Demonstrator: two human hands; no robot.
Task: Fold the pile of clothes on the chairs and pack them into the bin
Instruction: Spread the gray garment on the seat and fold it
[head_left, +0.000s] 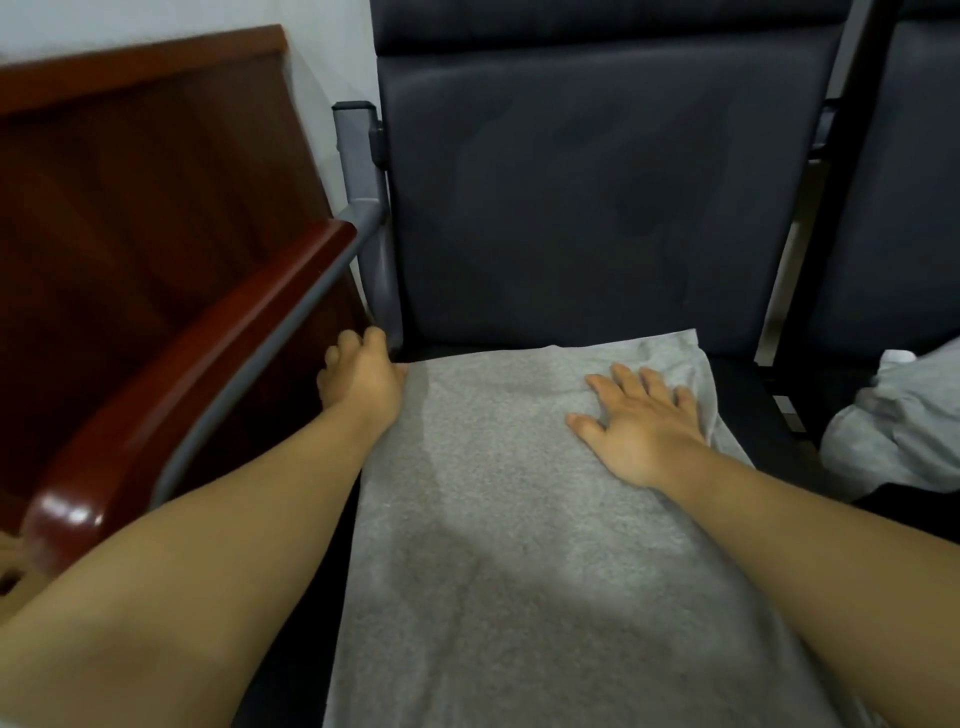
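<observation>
Waiting room: linked dark padded chairs (597, 208)

Grey garment (519, 519) on dark chair (597, 208)

cloth (493, 493) on the seat (743, 382) under my right hand (641, 431), my left hand (363, 382) at its far left corner, armrest (208, 364) left of that, chair back (597, 208) beyond both, clothes pile (893, 426) right of my right hand

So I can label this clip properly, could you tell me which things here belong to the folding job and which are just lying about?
Job in hand:
grey garment spread on the dark chair
right hand flat on it
left hand at its far corner
clothes pile to the right

Lying about:
wooden armrest
</observation>
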